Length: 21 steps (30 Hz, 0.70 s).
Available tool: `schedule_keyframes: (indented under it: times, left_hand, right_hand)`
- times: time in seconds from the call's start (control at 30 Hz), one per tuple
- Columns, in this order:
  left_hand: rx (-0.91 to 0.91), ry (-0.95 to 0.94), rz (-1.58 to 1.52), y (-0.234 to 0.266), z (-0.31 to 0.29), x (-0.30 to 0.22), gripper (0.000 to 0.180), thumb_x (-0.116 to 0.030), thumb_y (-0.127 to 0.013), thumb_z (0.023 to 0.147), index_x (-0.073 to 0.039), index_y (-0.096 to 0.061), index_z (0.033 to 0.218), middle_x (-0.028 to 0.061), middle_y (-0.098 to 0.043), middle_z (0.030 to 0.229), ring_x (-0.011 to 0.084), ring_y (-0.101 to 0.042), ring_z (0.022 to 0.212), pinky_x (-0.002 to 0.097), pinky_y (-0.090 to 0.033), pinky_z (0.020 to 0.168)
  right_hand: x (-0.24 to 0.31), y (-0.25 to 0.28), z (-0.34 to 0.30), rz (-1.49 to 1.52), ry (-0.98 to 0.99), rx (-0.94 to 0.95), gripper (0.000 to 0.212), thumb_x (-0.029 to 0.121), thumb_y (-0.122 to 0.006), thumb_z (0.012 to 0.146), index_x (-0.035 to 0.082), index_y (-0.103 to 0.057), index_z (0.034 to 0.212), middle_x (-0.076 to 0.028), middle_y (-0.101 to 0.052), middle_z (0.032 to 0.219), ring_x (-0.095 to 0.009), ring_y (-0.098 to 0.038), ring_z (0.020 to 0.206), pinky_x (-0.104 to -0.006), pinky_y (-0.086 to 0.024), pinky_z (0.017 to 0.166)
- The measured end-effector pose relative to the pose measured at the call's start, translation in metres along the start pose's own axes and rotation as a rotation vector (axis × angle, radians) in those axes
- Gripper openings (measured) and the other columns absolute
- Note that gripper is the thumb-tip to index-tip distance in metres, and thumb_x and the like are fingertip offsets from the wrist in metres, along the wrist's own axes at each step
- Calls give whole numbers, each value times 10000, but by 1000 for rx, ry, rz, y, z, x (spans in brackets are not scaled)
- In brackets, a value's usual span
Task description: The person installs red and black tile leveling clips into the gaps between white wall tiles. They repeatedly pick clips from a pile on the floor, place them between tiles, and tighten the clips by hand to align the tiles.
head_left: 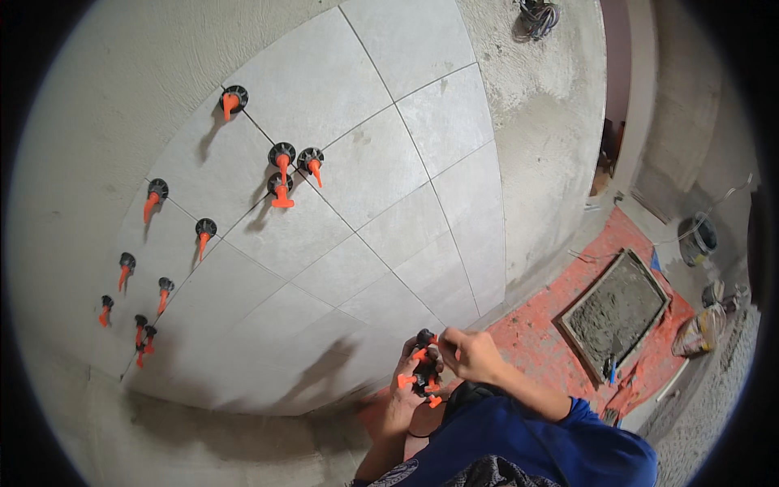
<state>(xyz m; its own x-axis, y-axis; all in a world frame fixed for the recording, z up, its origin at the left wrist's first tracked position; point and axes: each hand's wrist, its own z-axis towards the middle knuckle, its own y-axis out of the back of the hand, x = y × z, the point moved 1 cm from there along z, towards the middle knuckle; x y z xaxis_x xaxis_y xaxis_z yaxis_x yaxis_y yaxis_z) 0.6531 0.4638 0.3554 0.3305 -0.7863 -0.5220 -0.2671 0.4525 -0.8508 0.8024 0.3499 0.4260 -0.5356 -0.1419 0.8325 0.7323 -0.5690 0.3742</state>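
Grey rough plaster (105, 146) surrounding the tiling, ahead of both hands and out to their left. Pale grey tiles (389, 235) in a grid, ahead and left of the hands, dark joints between; shadows cast over the lower ones. Red sheet (519, 341) spread on the floor to the right of the hands, smeared grey. Blue shirt (503, 442) just below the hands. Shallow rectangular tray (581, 352) on the sheet, well to the right of the hands; inside, lumpy grey mix (613, 308) over most of the base. Bucket (695, 254) beyond the tray, farther right; interior dark, contents too dim to tell. Pale bag (699, 333) right of the tray; coloured markings, too small to read. Left hand (402, 375) cupped, fingers curled around a bunch of black-and-orange clips (419, 389). Right hand (472, 355) just beside, thumb and fingertips pinching the orange handle of the topmost clip (425, 336); exact contact partly hidden. Cable bundle (537, 18) far ahead of the hands, slightly right. Blue-handled tool (612, 370) at the tray's lower corner. Wall clips (281, 154), black round bases and orange handles, along joints ahead-left of the hands.
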Motion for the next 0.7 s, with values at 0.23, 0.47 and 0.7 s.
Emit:
schedule_keyframes:
  times: [0.23, 0.47, 0.7]
  left_hand:
    - [-296, 176, 65, -7, -31, 18, 416, -464, -493, 974, -110, -554, 1184, 100, -652, 985, 239, -659, 804, 375, -556, 533]
    - [-375, 62, -148, 10, -83, 69, 347, -397, -455, 989, -118, -553, 1171, 82, -634, 993, 223, -629, 752, 332, -511, 523]
    - [-518, -176, -159, 12, -130, 84, 426, -518, -577, 919, -139, -594, 1115, -14, -604, 781, 108, -563, 582, 257, -392, 401]
  right_hand:
    - [-39, -5, -37, 173, -108, 228, 212, 143, -670, 797, 59, -552, 952, -168, -617, 654, -372, -635, 618, -431, -484, 557]
    - [-46, -39, -70, 283, -118, 406, 181, 142, -665, 806, 60, -568, 936, -174, -628, 681, -370, -648, 646, -417, -502, 582]
    - [-36, -81, -77, 247, 23, 607, 66, 10, -617, 835, 11, -559, 866, -116, -627, 686, -183, -643, 616, -326, -507, 566]
